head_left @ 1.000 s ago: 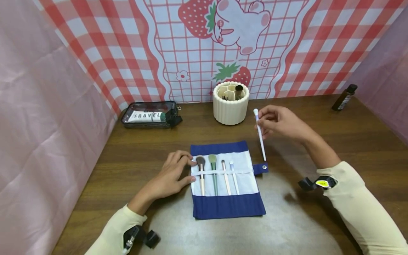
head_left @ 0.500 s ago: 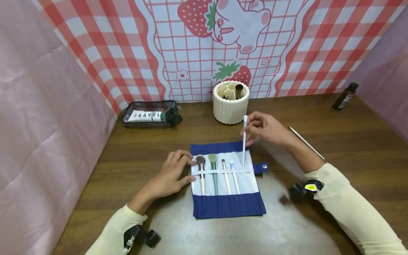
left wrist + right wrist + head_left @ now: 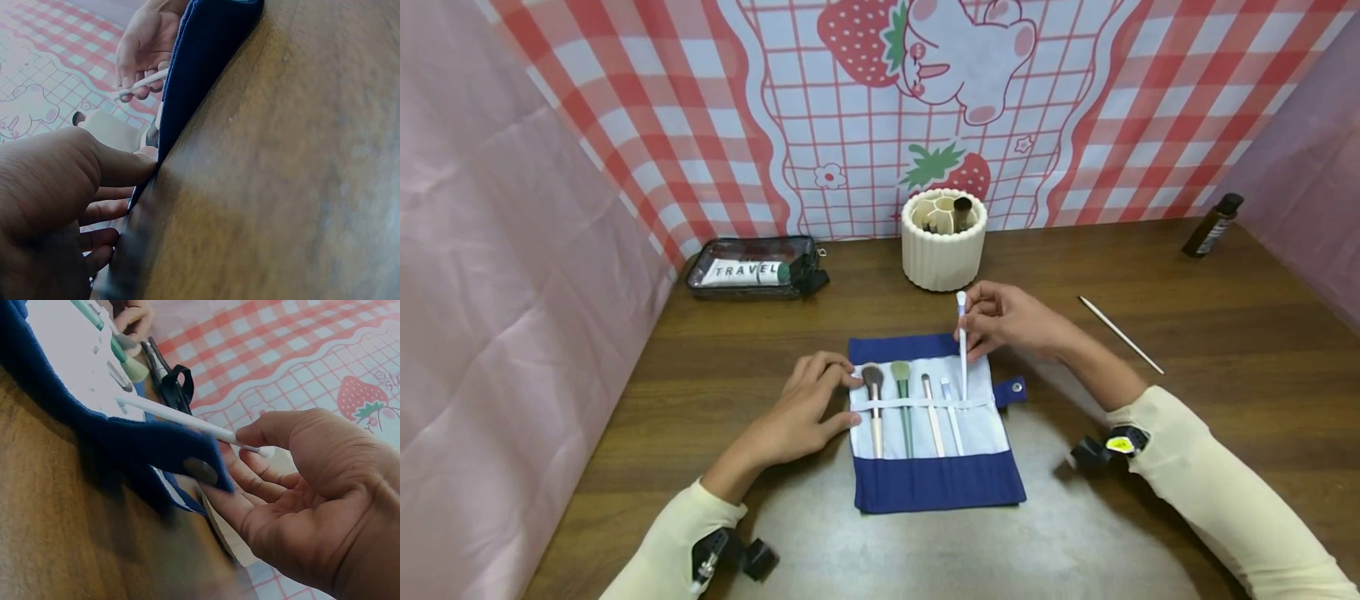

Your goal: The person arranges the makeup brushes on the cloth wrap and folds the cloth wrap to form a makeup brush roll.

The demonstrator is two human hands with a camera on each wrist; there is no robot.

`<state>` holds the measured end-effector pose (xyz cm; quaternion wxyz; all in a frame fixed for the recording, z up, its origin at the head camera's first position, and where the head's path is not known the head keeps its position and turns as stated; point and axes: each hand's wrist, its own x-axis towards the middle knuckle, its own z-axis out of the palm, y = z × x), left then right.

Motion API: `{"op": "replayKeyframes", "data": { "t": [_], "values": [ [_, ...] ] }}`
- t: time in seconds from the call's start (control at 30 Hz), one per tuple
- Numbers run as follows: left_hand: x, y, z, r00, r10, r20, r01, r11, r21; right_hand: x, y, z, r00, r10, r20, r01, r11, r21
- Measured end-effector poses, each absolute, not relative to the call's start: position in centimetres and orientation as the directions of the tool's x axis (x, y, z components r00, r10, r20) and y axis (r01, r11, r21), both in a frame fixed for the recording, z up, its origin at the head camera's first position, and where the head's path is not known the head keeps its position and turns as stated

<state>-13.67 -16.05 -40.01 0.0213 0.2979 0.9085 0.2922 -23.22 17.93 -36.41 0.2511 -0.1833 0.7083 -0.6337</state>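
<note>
A navy brush roll [image 3: 940, 483] with a white lining lies unfolded on the table. A white elastic band crosses four-odd slots' width, and several makeup brushes sit under it, among them a dark-haired brush [image 3: 874, 417] and a green brush [image 3: 904, 408]. My right hand [image 3: 1011, 319] pinches a slim white makeup brush [image 3: 963, 337] between thumb and fingers, head up. Its lower end is at the band, right of the others; whether it is under the band I cannot tell. My left hand [image 3: 805, 410] rests at the roll's left edge, thumb and fingertips touching the cloth.
A cream ribbed brush holder [image 3: 943, 258] stands behind the roll. At the back left lies a clear pouch [image 3: 748, 271] with a white tube inside. A thin white stick [image 3: 1120, 333] lies on the right, and a dark bottle [image 3: 1213, 225] stands at the far right.
My right hand has carried the white makeup brush left and down from beside the roll to the band. The thin white stick has come into sight behind it. My left hand stays put.
</note>
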Motion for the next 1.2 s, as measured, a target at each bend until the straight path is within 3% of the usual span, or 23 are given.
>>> {"op": "replayKeyframes", "data": {
  "t": [0.53,0.83,1.2],
  "values": [
    [-13.7,-16.0,-40.0,-0.824,0.552,0.128,0.523,0.653,0.548,-22.7,17.8,-36.7,-0.692,-0.683,-0.235,0.071,0.259,-0.963],
    [-13.7,-16.0,-40.0,-0.826,0.551,0.12,0.517,0.655,0.551,-22.6,18.4,-36.2,-0.646,-0.716,-0.265,-0.15,0.459,-0.876],
    [-13.7,-16.0,-40.0,-0.825,0.552,0.122,0.519,0.654,0.55,-22.3,18.1,-35.8,-0.583,-0.764,-0.277,-0.289,0.514,-0.808]
  ]
}}
